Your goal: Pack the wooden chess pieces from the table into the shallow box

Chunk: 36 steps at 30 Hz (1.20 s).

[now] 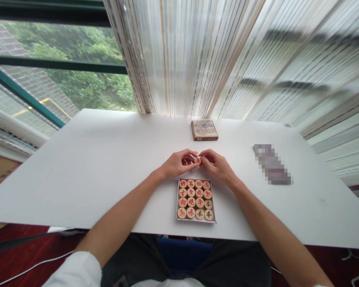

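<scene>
Just beyond an open box tray (177,205), my two hands meet over the white table. My left hand (181,162) is closed, pinching a round wooden piece (197,160) with a red character between thumb and fingers. My right hand (217,164) is closed too, its fingertips at the right side of that piece. A second red-marked piece (196,153) shows partly behind the fingertips. Inside the tray, round pieces lie in a four-by-four grid, most with red characters and several at the lower right with black ones, such as the corner piece (208,215).
A flat decorated box (205,130) lies toward the table's far edge. To the right is a pixelated dark object (273,164). The white table (113,159) ends at its front edge near my lap. Striped curtains (179,59) and a window stand behind it.
</scene>
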Each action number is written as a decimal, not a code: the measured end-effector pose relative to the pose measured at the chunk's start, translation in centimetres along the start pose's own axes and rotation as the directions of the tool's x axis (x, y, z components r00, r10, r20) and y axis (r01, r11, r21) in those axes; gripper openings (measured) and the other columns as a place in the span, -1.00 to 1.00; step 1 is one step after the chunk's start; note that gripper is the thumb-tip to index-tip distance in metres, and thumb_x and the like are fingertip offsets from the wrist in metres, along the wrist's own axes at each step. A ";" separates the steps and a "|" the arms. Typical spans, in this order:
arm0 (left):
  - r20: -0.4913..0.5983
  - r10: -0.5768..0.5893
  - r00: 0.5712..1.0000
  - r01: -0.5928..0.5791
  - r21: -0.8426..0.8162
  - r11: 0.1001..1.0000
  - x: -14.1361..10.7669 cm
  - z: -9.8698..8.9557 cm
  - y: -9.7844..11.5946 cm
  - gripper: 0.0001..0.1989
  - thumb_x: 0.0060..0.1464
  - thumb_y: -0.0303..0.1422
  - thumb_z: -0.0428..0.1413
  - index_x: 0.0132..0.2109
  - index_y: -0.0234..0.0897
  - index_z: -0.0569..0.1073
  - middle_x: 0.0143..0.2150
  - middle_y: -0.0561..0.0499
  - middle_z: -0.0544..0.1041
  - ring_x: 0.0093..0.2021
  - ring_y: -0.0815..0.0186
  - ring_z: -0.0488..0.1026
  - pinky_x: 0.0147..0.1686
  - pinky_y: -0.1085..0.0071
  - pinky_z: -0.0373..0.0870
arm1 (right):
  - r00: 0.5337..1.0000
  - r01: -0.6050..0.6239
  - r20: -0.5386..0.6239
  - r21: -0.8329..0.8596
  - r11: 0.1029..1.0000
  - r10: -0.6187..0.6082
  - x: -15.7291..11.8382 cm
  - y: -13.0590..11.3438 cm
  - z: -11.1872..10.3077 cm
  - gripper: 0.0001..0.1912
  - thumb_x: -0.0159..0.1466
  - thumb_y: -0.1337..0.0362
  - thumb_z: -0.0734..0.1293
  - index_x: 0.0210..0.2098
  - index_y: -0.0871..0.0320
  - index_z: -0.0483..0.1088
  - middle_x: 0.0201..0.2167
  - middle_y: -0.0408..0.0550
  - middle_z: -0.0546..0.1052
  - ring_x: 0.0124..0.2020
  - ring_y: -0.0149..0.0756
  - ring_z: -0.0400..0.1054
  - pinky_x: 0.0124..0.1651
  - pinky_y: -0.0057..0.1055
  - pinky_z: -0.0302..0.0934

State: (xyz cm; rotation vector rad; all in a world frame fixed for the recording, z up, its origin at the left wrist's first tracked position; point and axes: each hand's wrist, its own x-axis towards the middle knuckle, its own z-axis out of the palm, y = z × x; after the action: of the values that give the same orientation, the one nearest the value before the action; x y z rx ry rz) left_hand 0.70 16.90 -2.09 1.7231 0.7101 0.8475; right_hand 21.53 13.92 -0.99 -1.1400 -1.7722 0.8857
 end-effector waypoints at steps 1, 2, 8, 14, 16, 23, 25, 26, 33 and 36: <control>0.000 0.003 1.000 -0.003 -0.001 1.000 0.0 0.0 0.0 -0.65 0.13 -0.26 0.27 0.02 -0.29 0.45 -0.19 -0.07 0.59 -0.19 0.29 0.57 -0.23 0.39 0.52 | 1.000 0.002 0.009 0.009 1.000 -0.002 0.0 -0.1 -0.1 -0.84 0.38 0.15 0.28 -0.14 0.07 0.42 -0.32 -0.08 0.60 -0.30 -0.23 0.55 -0.15 -0.25 0.47; -0.001 0.008 1.000 -0.008 -0.002 1.000 0.0 0.0 0.0 -0.65 0.13 -0.26 0.27 0.02 -0.29 0.45 -0.19 -0.06 0.59 -0.19 0.29 0.57 -0.24 0.40 0.52 | 1.000 0.002 0.020 0.022 1.000 -0.003 -0.1 -0.2 -0.1 -0.84 0.37 0.15 0.30 -0.13 0.07 0.41 -0.29 -0.06 0.61 -0.27 -0.22 0.56 -0.13 -0.24 0.47; -0.004 0.005 1.000 -0.005 -0.008 1.000 0.1 -0.1 -0.1 -0.66 0.17 -0.25 0.24 0.03 -0.28 0.44 -0.15 -0.08 0.58 -0.21 0.32 0.55 -0.24 0.41 0.49 | 0.997 0.010 0.070 0.036 0.999 -0.012 -0.2 -0.6 -0.4 -0.73 0.30 0.15 0.39 -0.04 0.07 0.40 -0.20 -0.01 0.61 -0.19 -0.18 0.55 -0.07 -0.19 0.49; 0.019 -0.007 1.000 0.009 -0.061 0.998 0.2 -0.2 -0.1 -0.63 0.20 -0.23 0.23 0.07 -0.30 0.42 -0.10 -0.13 0.56 -0.20 0.30 0.54 -0.21 0.39 0.51 | 0.998 0.055 0.040 0.040 0.998 -0.056 -0.1 -0.4 -0.2 -0.73 0.28 0.15 0.42 -0.08 0.08 0.38 -0.26 -0.05 0.58 -0.27 -0.25 0.52 -0.16 -0.27 0.48; 0.019 -0.013 1.000 0.014 -0.070 0.997 0.2 -0.2 -0.1 -0.63 0.20 -0.22 0.22 0.06 -0.31 0.42 -0.13 -0.12 0.56 -0.22 0.31 0.54 -0.22 0.38 0.52 | 0.997 0.064 0.029 0.040 0.997 -0.065 -0.1 -0.2 -0.1 -0.73 0.28 0.15 0.42 -0.08 0.08 0.38 -0.27 -0.06 0.57 -0.29 -0.26 0.51 -0.18 -0.29 0.48; -0.018 -0.039 0.999 0.038 -0.057 0.998 0.2 -0.1 0.0 -0.61 0.14 -0.15 0.27 -0.03 -0.32 0.44 -0.22 -0.08 0.60 -0.24 0.27 0.58 -0.23 0.38 0.51 | 0.993 0.117 0.034 -0.005 0.993 -0.116 -0.3 -0.1 0.7 -0.77 0.28 0.21 0.40 -0.10 0.08 0.38 -0.29 -0.09 0.55 -0.31 -0.30 0.48 -0.17 -0.29 0.46; -0.017 -0.054 0.998 0.053 -0.062 0.997 0.2 -0.1 0.1 -0.62 0.14 -0.12 0.26 -0.07 -0.32 0.44 -0.24 -0.08 0.61 -0.26 0.27 0.58 -0.24 0.37 0.51 | 0.990 0.133 0.040 -0.020 0.991 -0.133 -0.3 -0.3 0.9 -0.78 0.28 0.22 0.41 -0.11 0.08 0.38 -0.28 -0.09 0.54 -0.32 -0.31 0.47 -0.18 -0.30 0.46; -0.017 -0.057 0.998 0.056 -0.064 0.996 0.2 -0.1 0.1 -0.63 0.14 -0.12 0.25 -0.08 -0.33 0.44 -0.25 -0.08 0.60 -0.27 0.28 0.58 -0.25 0.38 0.51 | 0.990 0.139 0.043 -0.024 0.990 -0.138 -0.4 -0.4 0.9 -0.78 0.27 0.23 0.41 -0.11 0.08 0.38 -0.27 -0.09 0.54 -0.32 -0.31 0.47 -0.19 -0.30 0.46; -0.044 -0.018 0.999 0.017 -0.014 1.000 0.3 0.0 0.4 -0.66 0.28 -0.10 0.11 -0.12 -0.34 0.48 -0.29 -0.03 0.56 -0.36 0.37 0.51 -0.32 0.47 0.46 | 0.994 0.105 0.036 -0.021 0.994 -0.104 -0.4 -0.6 0.9 -0.76 0.29 0.16 0.41 -0.09 0.09 0.39 -0.30 -0.08 0.57 -0.32 -0.28 0.49 -0.21 -0.30 0.46; -0.057 -0.007 0.998 0.008 0.018 1.000 0.3 -0.1 0.3 -0.65 0.30 -0.09 0.07 -0.10 -0.33 0.49 -0.30 -0.03 0.57 -0.38 0.36 0.52 -0.34 0.46 0.46 | 0.997 0.073 0.012 -0.001 0.997 -0.073 -0.3 -0.6 1.0 -0.73 0.30 0.10 0.41 -0.10 0.08 0.39 -0.29 -0.07 0.57 -0.30 -0.26 0.50 -0.21 -0.31 0.46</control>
State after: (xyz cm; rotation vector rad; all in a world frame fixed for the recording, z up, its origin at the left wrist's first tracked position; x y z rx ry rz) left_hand 0.82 17.11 -1.72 1.7172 0.7637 0.8900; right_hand 20.50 13.32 -1.00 -1.0666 -1.8126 0.8489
